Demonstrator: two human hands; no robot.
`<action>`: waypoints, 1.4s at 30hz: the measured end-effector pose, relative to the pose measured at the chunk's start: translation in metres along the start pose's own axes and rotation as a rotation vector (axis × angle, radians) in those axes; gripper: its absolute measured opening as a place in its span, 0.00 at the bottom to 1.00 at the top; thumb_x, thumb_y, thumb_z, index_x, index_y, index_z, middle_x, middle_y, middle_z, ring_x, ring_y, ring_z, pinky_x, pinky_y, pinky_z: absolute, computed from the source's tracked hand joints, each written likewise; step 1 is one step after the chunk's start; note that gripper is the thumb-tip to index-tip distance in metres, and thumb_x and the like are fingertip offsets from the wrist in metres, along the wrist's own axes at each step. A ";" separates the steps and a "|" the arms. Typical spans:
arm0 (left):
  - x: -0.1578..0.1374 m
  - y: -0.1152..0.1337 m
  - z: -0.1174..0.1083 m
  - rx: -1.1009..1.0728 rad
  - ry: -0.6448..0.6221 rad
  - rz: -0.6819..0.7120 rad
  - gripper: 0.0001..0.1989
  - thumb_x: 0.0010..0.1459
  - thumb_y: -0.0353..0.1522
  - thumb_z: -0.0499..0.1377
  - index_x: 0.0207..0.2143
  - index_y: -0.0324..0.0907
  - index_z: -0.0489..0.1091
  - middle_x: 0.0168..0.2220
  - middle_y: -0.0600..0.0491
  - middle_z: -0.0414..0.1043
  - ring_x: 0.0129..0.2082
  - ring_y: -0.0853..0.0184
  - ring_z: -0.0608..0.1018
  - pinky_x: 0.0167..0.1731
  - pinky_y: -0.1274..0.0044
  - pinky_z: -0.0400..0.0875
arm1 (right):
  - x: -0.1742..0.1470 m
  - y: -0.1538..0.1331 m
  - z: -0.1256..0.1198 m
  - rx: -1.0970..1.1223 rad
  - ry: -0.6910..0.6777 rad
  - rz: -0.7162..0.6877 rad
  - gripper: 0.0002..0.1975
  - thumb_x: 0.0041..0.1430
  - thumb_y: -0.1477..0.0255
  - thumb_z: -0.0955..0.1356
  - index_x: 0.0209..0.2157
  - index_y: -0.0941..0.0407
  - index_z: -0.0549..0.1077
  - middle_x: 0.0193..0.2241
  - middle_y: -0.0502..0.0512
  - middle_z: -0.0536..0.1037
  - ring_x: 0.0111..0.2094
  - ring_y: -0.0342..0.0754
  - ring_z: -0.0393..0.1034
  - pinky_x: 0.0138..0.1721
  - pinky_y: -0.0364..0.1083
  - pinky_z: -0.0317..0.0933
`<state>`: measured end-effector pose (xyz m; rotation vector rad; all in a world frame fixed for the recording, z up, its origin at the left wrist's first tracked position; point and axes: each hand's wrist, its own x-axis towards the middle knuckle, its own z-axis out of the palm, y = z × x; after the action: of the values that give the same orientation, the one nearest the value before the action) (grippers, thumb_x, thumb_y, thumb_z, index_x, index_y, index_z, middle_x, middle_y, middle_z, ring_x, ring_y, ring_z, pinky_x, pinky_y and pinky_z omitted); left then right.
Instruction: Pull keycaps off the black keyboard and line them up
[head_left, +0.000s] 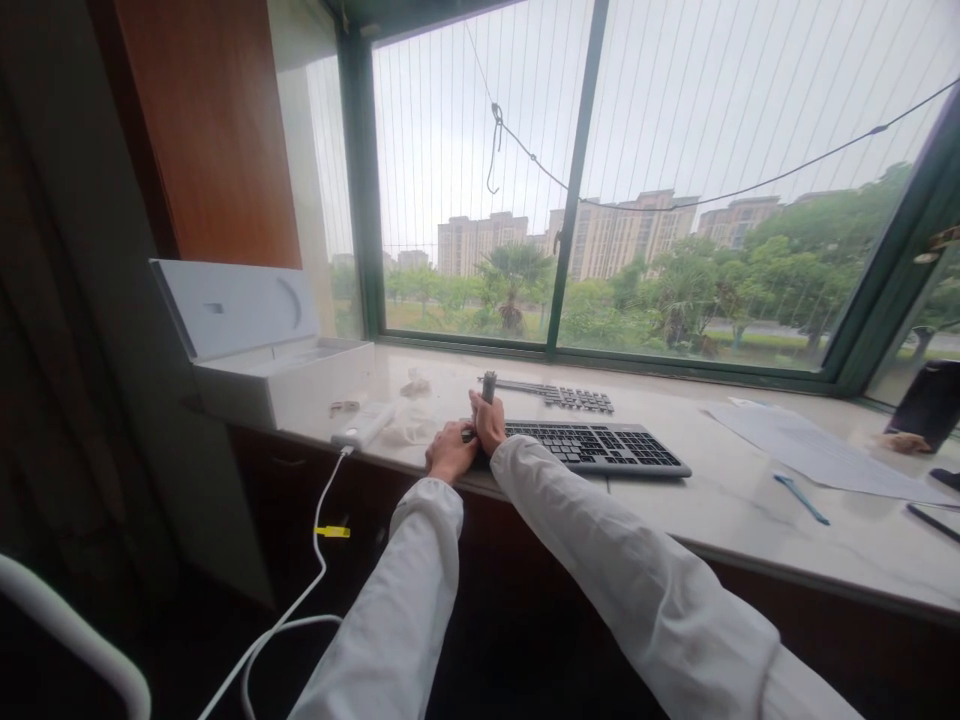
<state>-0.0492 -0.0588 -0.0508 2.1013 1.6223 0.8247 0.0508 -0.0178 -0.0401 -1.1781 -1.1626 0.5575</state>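
Observation:
A black-keyed computer keyboard (600, 446) with a grey edge lies along the front of the white counter. My right hand (489, 424) is closed around an upright grey stick-like tool (489, 386) with a ragged top, over the keyboard's left part. Its lower end is hidden in the fist. Close beside it, my left hand (451, 450) rests at the keyboard's left end, fingers curled; what they grip is hidden. Behind the keyboard lie loose grey keycaps (579, 400) in rows.
An open white box (247, 390) stands at the back left. Near it sit a white power strip (361, 430) with a cable and some clear plastic wrapping (409, 428). Paper sheets (810, 445) and a blue pen-like item (801, 498) lie to the right, below a window.

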 end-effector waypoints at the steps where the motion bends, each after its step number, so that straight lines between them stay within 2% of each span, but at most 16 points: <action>1: 0.000 0.000 -0.001 -0.003 -0.004 0.001 0.18 0.59 0.43 0.54 0.49 0.51 0.72 0.57 0.50 0.69 0.55 0.55 0.71 0.49 0.69 0.66 | -0.001 -0.001 0.000 -0.015 0.005 -0.023 0.20 0.54 0.53 0.62 0.19 0.53 0.59 0.15 0.45 0.56 0.19 0.42 0.50 0.20 0.43 0.48; 5: -0.002 0.001 -0.004 -0.009 -0.011 -0.014 0.17 0.60 0.42 0.54 0.49 0.51 0.72 0.54 0.49 0.72 0.53 0.54 0.73 0.46 0.69 0.67 | -0.007 -0.002 0.004 -0.092 -0.043 -0.194 0.21 0.53 0.54 0.65 0.18 0.54 0.58 0.17 0.46 0.56 0.21 0.41 0.49 0.22 0.42 0.47; 9: -0.005 0.001 0.001 -0.034 0.077 0.000 0.14 0.59 0.42 0.56 0.46 0.53 0.73 0.52 0.53 0.73 0.51 0.57 0.73 0.45 0.71 0.67 | -0.006 -0.007 0.001 -0.084 0.071 -0.170 0.22 0.55 0.54 0.63 0.17 0.53 0.57 0.16 0.46 0.55 0.21 0.41 0.48 0.22 0.43 0.45; 11: -0.007 0.000 0.004 -0.048 0.130 0.020 0.12 0.59 0.42 0.58 0.43 0.52 0.74 0.50 0.54 0.75 0.50 0.58 0.73 0.44 0.72 0.66 | -0.001 -0.014 -0.010 -0.090 0.113 -0.155 0.22 0.56 0.52 0.62 0.18 0.53 0.57 0.15 0.46 0.56 0.20 0.41 0.49 0.21 0.43 0.46; 13: -0.010 0.000 0.006 -0.059 0.190 0.023 0.10 0.60 0.41 0.58 0.42 0.51 0.74 0.47 0.53 0.76 0.49 0.60 0.73 0.43 0.73 0.66 | 0.007 -0.025 -0.032 -0.148 0.101 -0.179 0.23 0.57 0.51 0.61 0.19 0.53 0.59 0.15 0.47 0.59 0.20 0.42 0.52 0.22 0.43 0.48; 16: -0.013 0.001 0.007 -0.081 0.257 0.006 0.10 0.63 0.41 0.55 0.42 0.50 0.73 0.43 0.53 0.77 0.44 0.63 0.75 0.39 0.74 0.66 | 0.023 -0.040 -0.086 -0.357 0.032 -0.263 0.24 0.58 0.51 0.60 0.18 0.54 0.62 0.16 0.49 0.65 0.19 0.42 0.55 0.23 0.43 0.49; 19: -0.016 0.001 0.006 -0.105 0.263 0.006 0.11 0.65 0.41 0.53 0.43 0.52 0.73 0.41 0.55 0.78 0.40 0.65 0.76 0.37 0.76 0.65 | 0.039 -0.044 -0.163 -0.754 0.053 -0.430 0.22 0.59 0.56 0.61 0.19 0.56 0.66 0.17 0.52 0.68 0.21 0.44 0.58 0.26 0.44 0.50; 21: -0.016 0.002 0.005 -0.107 0.259 0.024 0.11 0.65 0.40 0.53 0.44 0.54 0.74 0.42 0.55 0.78 0.41 0.65 0.76 0.37 0.76 0.65 | 0.045 -0.037 -0.219 -1.051 -0.005 -0.475 0.17 0.59 0.61 0.62 0.23 0.57 0.71 0.19 0.55 0.72 0.22 0.45 0.60 0.27 0.44 0.50; 23: -0.016 0.002 0.005 -0.105 0.244 0.042 0.12 0.66 0.39 0.53 0.44 0.55 0.76 0.44 0.55 0.77 0.42 0.65 0.75 0.38 0.76 0.65 | 0.047 -0.023 -0.272 -1.276 -0.017 -0.438 0.13 0.58 0.65 0.63 0.28 0.57 0.75 0.22 0.58 0.75 0.23 0.47 0.63 0.28 0.45 0.49; 25: -0.015 0.001 0.004 -0.099 0.222 0.054 0.12 0.66 0.39 0.53 0.43 0.55 0.77 0.46 0.55 0.77 0.44 0.65 0.75 0.40 0.76 0.66 | 0.046 -0.006 -0.317 -1.410 0.044 -0.346 0.13 0.59 0.67 0.62 0.31 0.56 0.76 0.24 0.60 0.76 0.23 0.49 0.64 0.28 0.46 0.48; 27: -0.013 0.001 0.005 -0.088 0.199 0.056 0.13 0.66 0.39 0.53 0.43 0.55 0.78 0.46 0.55 0.76 0.44 0.65 0.75 0.41 0.76 0.66 | 0.042 0.011 -0.352 -1.455 0.115 -0.241 0.13 0.60 0.68 0.62 0.31 0.56 0.76 0.25 0.62 0.77 0.24 0.50 0.65 0.28 0.47 0.48; 29: -0.012 0.000 0.006 -0.071 0.194 0.054 0.14 0.66 0.39 0.52 0.44 0.56 0.77 0.46 0.55 0.75 0.45 0.65 0.76 0.42 0.76 0.67 | 0.040 0.023 -0.375 -1.452 0.184 -0.151 0.14 0.61 0.67 0.61 0.29 0.57 0.75 0.27 0.65 0.77 0.24 0.49 0.64 0.28 0.47 0.49; 32: -0.011 -0.001 0.008 -0.040 0.224 0.049 0.15 0.67 0.38 0.50 0.48 0.55 0.76 0.47 0.55 0.74 0.45 0.66 0.76 0.41 0.77 0.68 | 0.044 0.031 -0.391 -1.435 0.251 -0.082 0.15 0.61 0.66 0.61 0.29 0.57 0.75 0.27 0.65 0.77 0.24 0.49 0.62 0.29 0.47 0.49; 35: -0.012 -0.002 0.010 -0.010 0.256 0.040 0.15 0.67 0.39 0.50 0.49 0.53 0.75 0.47 0.54 0.74 0.43 0.67 0.76 0.41 0.78 0.69 | 0.053 0.035 -0.395 -1.436 0.287 -0.075 0.15 0.62 0.65 0.61 0.31 0.57 0.75 0.26 0.64 0.76 0.26 0.51 0.63 0.31 0.47 0.50; 39: -0.011 0.001 0.009 0.035 0.270 0.038 0.14 0.64 0.41 0.55 0.48 0.51 0.75 0.47 0.53 0.74 0.40 0.67 0.76 0.41 0.77 0.70 | 0.063 0.047 -0.397 -1.432 0.224 -0.087 0.12 0.61 0.65 0.64 0.30 0.55 0.74 0.27 0.62 0.76 0.25 0.50 0.63 0.31 0.47 0.50; 42: -0.006 0.007 0.003 0.143 0.226 0.091 0.13 0.62 0.40 0.58 0.47 0.51 0.75 0.45 0.54 0.75 0.39 0.67 0.77 0.41 0.77 0.70 | 0.065 0.058 -0.398 -1.452 0.198 -0.126 0.09 0.59 0.66 0.66 0.27 0.54 0.72 0.25 0.59 0.75 0.23 0.49 0.61 0.29 0.46 0.49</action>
<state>-0.0424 -0.0663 -0.0503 2.2634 1.7562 1.0364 0.4484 -0.1081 -0.0450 -2.2478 -1.4362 -0.6731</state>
